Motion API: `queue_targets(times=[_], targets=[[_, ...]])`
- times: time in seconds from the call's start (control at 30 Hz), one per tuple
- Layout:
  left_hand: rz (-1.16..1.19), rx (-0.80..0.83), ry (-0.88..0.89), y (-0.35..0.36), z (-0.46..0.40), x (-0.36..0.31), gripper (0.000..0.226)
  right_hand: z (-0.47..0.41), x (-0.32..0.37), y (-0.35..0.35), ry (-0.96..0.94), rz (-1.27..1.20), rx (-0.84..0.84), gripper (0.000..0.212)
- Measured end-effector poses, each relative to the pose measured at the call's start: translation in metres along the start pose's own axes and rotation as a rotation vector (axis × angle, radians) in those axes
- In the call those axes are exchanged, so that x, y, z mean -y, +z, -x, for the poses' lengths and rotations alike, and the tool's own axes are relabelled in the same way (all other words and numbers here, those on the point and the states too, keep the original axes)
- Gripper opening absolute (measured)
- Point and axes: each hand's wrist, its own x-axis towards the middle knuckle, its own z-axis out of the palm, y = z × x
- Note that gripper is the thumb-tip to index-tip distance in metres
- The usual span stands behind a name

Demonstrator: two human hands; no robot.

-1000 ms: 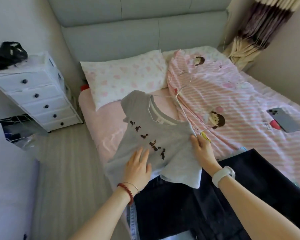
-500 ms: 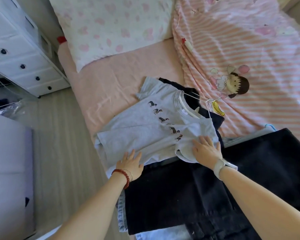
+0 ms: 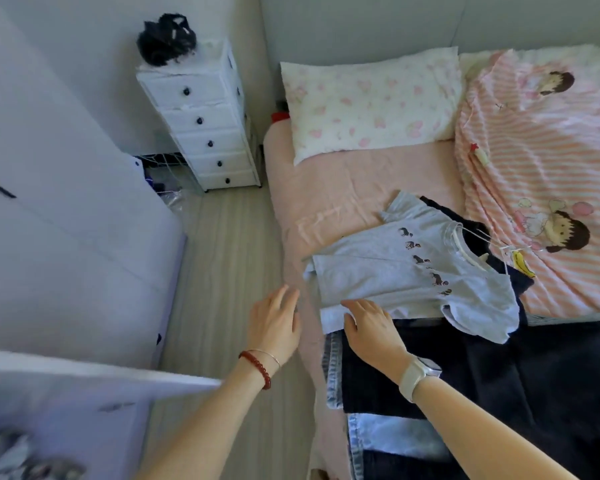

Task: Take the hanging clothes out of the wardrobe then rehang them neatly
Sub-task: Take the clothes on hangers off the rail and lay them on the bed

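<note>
The left hand (image 3: 274, 320) hangs over the edge of the pink-sheeted bed (image 3: 340, 188), its fingers (image 3: 286, 294) straight and released, holding nothing. The right hand (image 3: 371, 327) lies flat with relaxed fingers (image 3: 355, 304) resting on the lower hem of the light grey short-sleeved T-shirt with a row of small dark animal prints (image 3: 395, 271), which is spread on the bed just beyond those fingertips. A thin white wire hanger (image 3: 489, 242) sits in the shirt's neckline, its hook pointing away from the fingers toward a yellow banana-shaped tag (image 3: 522, 263). Under the heel of the right hand lies a dark navy garment (image 3: 499, 375), with pale blue denim (image 3: 333, 368) showing beneath it on the near side. Past the shirt, a pink-and-white striped quilt with cartoon figures (image 3: 541, 161) and a white pillow with pink hearts (image 3: 368, 105) lie on the bed. Far beyond the left fingers stands a white five-drawer chest (image 3: 205, 133), drawers closed so their contents cannot be seen, with a black bundle (image 3: 167, 39) on top. A white wardrobe door (image 3: 66, 220) stands left of the left hand.
</note>
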Motion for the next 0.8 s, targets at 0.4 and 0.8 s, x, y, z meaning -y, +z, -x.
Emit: queue_targets(times=[0.4,0.8], targets=[[-0.086,-0.423,-0.570,-0.193,0.340,0.171,0.037,0.137,0.342,0.110,-0.762,0.055,0.240,0.036],[-0.355,-0.794,-1.025,-0.333,0.583,0.253,0.042,0.259,0.609,0.181,-1.195,-0.095,0.393,0.035]])
